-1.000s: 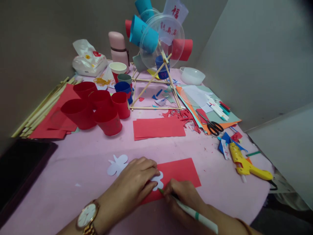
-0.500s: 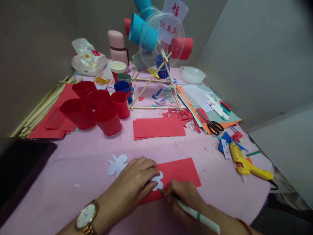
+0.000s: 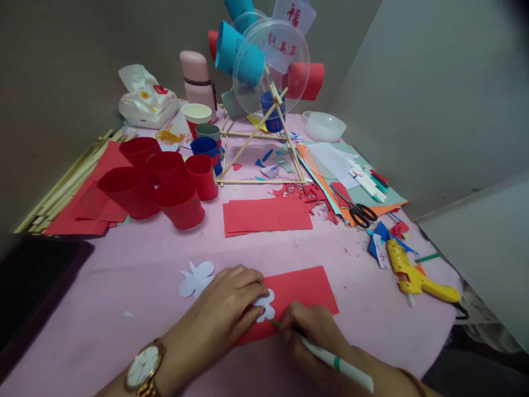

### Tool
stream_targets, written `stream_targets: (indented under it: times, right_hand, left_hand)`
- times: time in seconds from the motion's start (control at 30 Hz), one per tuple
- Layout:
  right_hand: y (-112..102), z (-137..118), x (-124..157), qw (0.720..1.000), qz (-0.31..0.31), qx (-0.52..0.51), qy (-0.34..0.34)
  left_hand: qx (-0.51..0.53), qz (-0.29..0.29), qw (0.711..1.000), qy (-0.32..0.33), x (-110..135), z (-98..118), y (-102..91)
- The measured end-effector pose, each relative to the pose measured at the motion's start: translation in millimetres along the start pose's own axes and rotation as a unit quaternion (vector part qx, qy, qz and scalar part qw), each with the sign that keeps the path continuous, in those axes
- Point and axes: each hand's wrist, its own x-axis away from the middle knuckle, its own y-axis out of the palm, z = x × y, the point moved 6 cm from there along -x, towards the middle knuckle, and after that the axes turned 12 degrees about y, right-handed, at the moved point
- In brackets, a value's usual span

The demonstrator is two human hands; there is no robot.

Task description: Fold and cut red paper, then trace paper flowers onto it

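My left hand (image 3: 235, 300) lies over a sheet of red paper (image 3: 303, 289), its fingertips and thumb pressing a small white paper cutout (image 3: 266, 305) down on it. Part of that cutout is hidden under the fingers, which lie apart from the thumb. In my right hand (image 3: 308, 331) is a white marker with a green band (image 3: 347, 372). The marker's green tip points at the cutout's lower right edge, close to the red paper. Left of my left hand, a white butterfly-shaped cutout (image 3: 196, 280) rests on the pink tablecloth (image 3: 136, 275), partly covered by the hand.
Red paper strips (image 3: 268, 215) lie ahead. Several red cups (image 3: 179, 204) stand at the left, near a dark tablet-like slab (image 3: 37, 292). A stick frame (image 3: 260, 181) carries a wheel of cups. Scissors (image 3: 361, 214) and a yellow glue gun (image 3: 413, 278) lie right.
The marker tip has shifted very slightly right along the cutout's edge. My left hand stays in place on the cutout, and the view has moved a little.
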Motion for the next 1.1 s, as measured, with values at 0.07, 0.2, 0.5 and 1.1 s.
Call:
stream_targets:
  times: [0.07, 0.2, 0.5, 1.1]
  right_hand:
    - [-0.9, -0.7, 0.2, 1.000, 0.000, -0.008, -0.003]
    - [-2.6, -2.9, 0.6, 1.000, 0.012, -0.024, -0.013]
    - [-4.8, -1.9, 1.8, 0.999, 0.017, -0.027, 0.031]
    - [-7.0, -2.0, 0.5, 0.997, 0.048, -0.062, 0.021]
  left_hand:
    - [0.003, -0.005, 1.000, -0.002, -0.6, -0.1, 0.7]
    - [0.005, -0.015, 1.000, -0.004, -0.6, -1.1, 2.9]
    - [0.008, -0.015, 1.000, -0.004, -0.7, -2.3, 3.8]
    - [0.015, -0.014, 1.000, -0.010, -0.4, -1.9, 2.9]
